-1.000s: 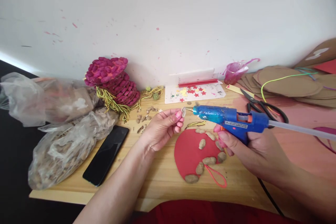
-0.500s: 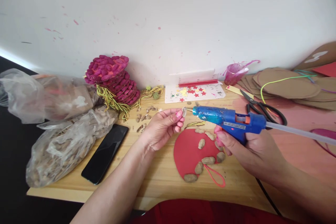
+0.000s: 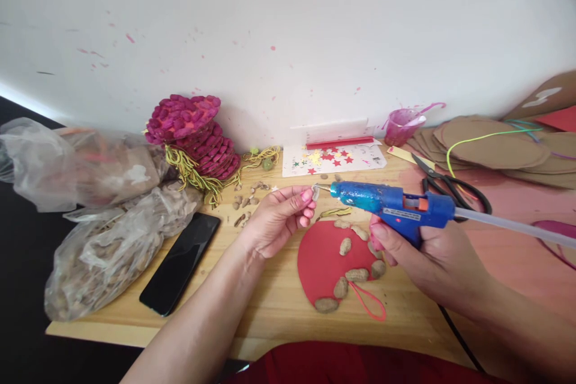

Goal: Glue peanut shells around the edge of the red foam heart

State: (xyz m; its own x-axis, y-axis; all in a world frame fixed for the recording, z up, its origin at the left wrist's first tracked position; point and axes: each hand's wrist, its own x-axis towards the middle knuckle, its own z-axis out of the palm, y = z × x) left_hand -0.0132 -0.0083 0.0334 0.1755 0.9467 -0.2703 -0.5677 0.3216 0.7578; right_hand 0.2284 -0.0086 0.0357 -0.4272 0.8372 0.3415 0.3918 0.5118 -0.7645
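Between thumb and fingers, my left hand (image 3: 284, 216) pinches a small pale piece (image 3: 315, 193), perhaps a peanut shell, mostly hidden by the fingertips. My right hand (image 3: 418, 252) is wrapped round the handle of a blue glue gun (image 3: 373, 197), whose metal nozzle touches or nearly touches that piece. A clear glue stick (image 3: 513, 220) sticks out of the gun's back. Below the hands, a red disc (image 3: 317, 261) lies on the wooden table, with several peanuts (image 3: 356, 275) along its right and lower edge and one nearer its middle. A red loop of cord (image 3: 369, 303) extends from the disc's lower edge.
Plastic bags (image 3: 112, 252) and a black phone (image 3: 180, 264) lie at left. Behind stand stacked magenta pieces (image 3: 193, 132) and paper with stars (image 3: 290, 162). At right are a pink cup (image 3: 402, 126), black scissors (image 3: 459, 189) and cardboard discs (image 3: 495, 144).
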